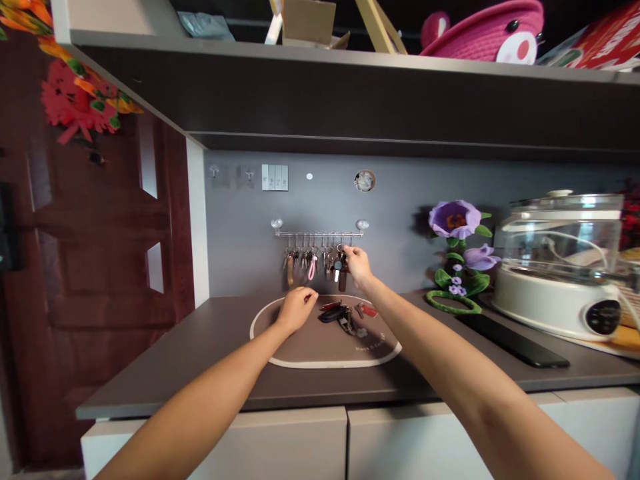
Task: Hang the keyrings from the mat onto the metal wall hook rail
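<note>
right hand (356,262) pinching a keyring (341,248) up at the hook rail (320,234), left hand (299,307) loosely curled over the mat (295,343), can't tell if it's gripping anything

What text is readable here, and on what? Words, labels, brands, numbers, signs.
"Have a", on the brown mat; rest of that line too unclear to read.
Red box, top shelf: large white lettering, angled and blurred, not readable.
Switch panel: tiny marks, too small.
Appliance control panel: markings too small.
Black key fob: nothing readable.
</note>
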Demonstrator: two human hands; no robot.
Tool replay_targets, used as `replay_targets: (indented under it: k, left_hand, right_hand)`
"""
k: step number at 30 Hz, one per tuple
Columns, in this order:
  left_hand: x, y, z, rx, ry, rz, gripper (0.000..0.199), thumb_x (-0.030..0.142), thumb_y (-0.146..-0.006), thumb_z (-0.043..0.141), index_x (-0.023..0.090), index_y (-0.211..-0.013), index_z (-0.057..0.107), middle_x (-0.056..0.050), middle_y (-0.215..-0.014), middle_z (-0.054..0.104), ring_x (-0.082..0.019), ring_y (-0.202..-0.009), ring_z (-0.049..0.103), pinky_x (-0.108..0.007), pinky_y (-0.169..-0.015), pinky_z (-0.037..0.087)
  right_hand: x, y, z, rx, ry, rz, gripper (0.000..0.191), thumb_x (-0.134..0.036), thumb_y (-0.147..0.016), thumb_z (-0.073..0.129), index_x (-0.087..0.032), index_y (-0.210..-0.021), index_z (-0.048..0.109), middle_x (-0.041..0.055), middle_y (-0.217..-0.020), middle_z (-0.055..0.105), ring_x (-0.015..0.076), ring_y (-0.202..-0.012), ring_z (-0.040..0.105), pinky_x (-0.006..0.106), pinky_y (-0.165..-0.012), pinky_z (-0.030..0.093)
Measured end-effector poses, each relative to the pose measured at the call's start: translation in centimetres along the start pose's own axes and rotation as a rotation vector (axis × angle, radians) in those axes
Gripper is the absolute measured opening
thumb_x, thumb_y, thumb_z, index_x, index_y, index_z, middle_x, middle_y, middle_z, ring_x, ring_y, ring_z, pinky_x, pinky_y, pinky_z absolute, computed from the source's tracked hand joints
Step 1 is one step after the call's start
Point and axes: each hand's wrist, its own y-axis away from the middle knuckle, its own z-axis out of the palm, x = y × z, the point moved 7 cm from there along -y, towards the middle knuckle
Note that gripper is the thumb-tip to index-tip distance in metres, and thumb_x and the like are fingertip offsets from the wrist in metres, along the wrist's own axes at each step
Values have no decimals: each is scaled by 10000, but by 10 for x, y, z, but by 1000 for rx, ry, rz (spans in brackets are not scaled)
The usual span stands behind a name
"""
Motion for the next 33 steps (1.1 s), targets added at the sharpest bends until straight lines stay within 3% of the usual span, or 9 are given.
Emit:
replay_targets:
  k: [6,12,26,33]
  left_hand:
    - [-3,-1,4,-10,4,-4,242,255,-805,431,166,-765,652,-43,-752,637,-140,-706,547,-255,-676,401]
    - [-3,-1,5,-22,31,-4,252,264,-809,424,162,-774,651,-48,-765,641,-144,-720,546,-258,-686,399]
    - [-7,-2,6,-31,35,-52,259,286,-807,430,153,-779,651,-50,-766,636,-144,-707,545,-250,-661,390]
    - [-9,-1,8,-40,37,-53,254,284,-807,431,152,-766,644,-44,-752,629,-137,-690,535,-249,-655,390]
  right_hand:
    - [9,-25,10,42,-69,62,185,-302,-723,518,-172,-613,445,-57,-443,415,72,-400,400,209,-436,356]
    - [20,-43,14,129,22,87,154,-251,-725,503,-174,-600,455,-37,-470,467,85,-425,430,220,-443,370]
    - [36,-39,10,69,-32,125,128,-240,-727,519,-169,-634,469,-40,-481,462,88,-429,449,221,-442,382]
    - [47,-45,2,72,54,52,260,-393,-677,577,-174,-612,454,-72,-434,395,68,-426,377,203,-443,347]
